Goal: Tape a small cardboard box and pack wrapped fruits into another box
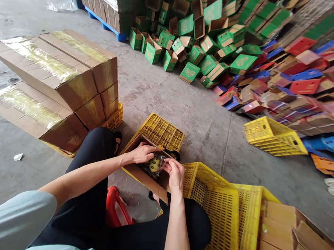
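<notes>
Sleeve [20,214], packet [154,164], green boxes [153,53] (print illegible)

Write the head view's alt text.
A person's right hand pinches a clear plastic bag with yellow-green contents in an open brown cardboard box, the left hand close by. Nearby: a yellow plastic crate, taped brown cardboard cartons, heaped green cardboard boxes.

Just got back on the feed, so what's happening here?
A person sits over an open cardboard box on a yellow crate. Their right hand seems to pinch clear plastic around something yellowish; the left hand reaches over the box opposite, its exact contact unclear. Taped cartons are stacked to the left, and green boxes lie heaped on the floor ahead.
</notes>
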